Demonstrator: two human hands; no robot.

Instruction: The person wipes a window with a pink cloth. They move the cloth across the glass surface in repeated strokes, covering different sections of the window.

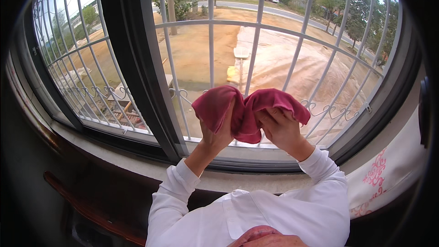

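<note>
A dark red cloth [247,123] is bunched between my two hands, in front of the window's white metal bars. My left hand [219,128] grips its left part, with a fold draped over the fingers. On the cloth's right part, my right hand [279,127] has its fingers curled into the fabric. Both hands are raised above the lower track of the sliding window [253,165]. Whether the cloth touches any glass cannot be told.
A dark window frame upright [133,58] stands to the left. Below the window runs a pale sill [260,181]. Dark wooden furniture with a curved edge [89,212] is at the lower left. A white curtain with a red pattern [387,175] hangs at the right.
</note>
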